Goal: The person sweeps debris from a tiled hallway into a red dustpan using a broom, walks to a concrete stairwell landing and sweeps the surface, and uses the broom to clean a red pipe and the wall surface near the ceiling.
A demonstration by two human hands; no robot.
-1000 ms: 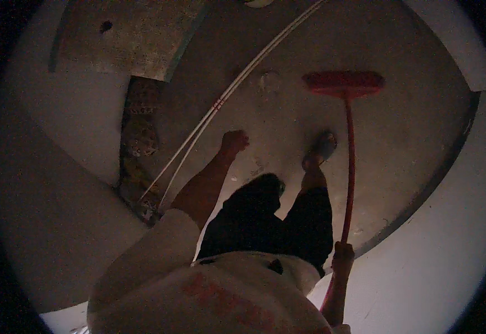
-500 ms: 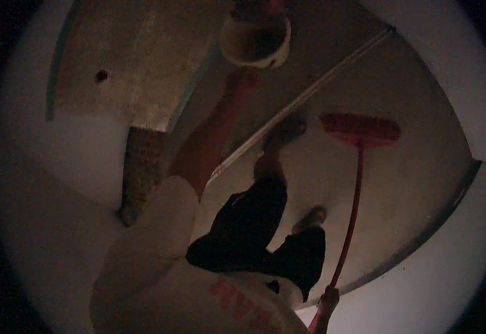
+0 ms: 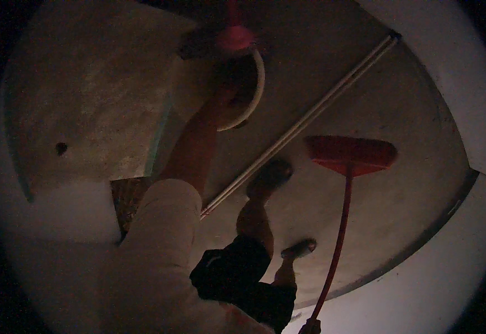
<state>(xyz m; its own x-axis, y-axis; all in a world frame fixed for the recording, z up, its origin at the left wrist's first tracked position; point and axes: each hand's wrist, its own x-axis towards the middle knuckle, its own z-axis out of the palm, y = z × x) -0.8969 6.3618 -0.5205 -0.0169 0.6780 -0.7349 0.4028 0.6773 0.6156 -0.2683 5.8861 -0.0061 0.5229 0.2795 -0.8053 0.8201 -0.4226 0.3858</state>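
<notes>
My left hand point(image 3: 230, 92) reaches over the mouth of a pale bucket point(image 3: 259, 83), its fingers lost in the bucket's dark inside. Whether they grip anything cannot be made out. At the bucket's far side is a pinkish-red rounded piece point(image 3: 236, 38) with a thin stem going up, a dark shape next to it. At the lower edge, my right hand point(image 3: 310, 326) is closed round the long handle of a red broom point(image 3: 351, 155). The broom's wide head rests on or just above the floor, to the right of my feet.
Two thin pale rods point(image 3: 304, 123) lie slantwise across the floor between the bucket and the broom. A brownish board or sheet point(image 3: 98, 83) with green edges and a dark hole or spot is at left. A white wall point(image 3: 415, 295) curves along the right.
My left hand has gone from below the bucket to its mouth. Bucket and board appear lower and further left; the pink piece shows more fully. The right hand keeps hold of the broom.
</notes>
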